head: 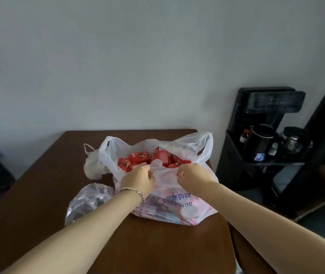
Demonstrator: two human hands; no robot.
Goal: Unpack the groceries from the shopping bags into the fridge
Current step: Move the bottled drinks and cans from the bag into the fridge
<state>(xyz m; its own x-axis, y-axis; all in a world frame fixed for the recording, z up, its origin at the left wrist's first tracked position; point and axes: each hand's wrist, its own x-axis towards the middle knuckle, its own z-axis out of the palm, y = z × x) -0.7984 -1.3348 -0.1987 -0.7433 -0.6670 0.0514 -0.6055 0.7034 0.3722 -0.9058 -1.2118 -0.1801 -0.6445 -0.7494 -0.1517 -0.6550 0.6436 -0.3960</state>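
Observation:
A white plastic shopping bag [177, 206] with blue print stands on the brown table [39, 175]. Its mouth is spread and shows several red cartons [140, 157] packed inside. My left hand [138, 180] grips the near rim of the bag on the left. My right hand [193, 177] grips the same rim a little to the right. A bracelet sits on my left wrist. No fridge is in view.
A small knotted white bag [93, 165] lies behind the big bag to its left. A clear bag with dark contents [86, 202] lies at the near left. A black stand [256, 145] with kettles is at the right by the wall.

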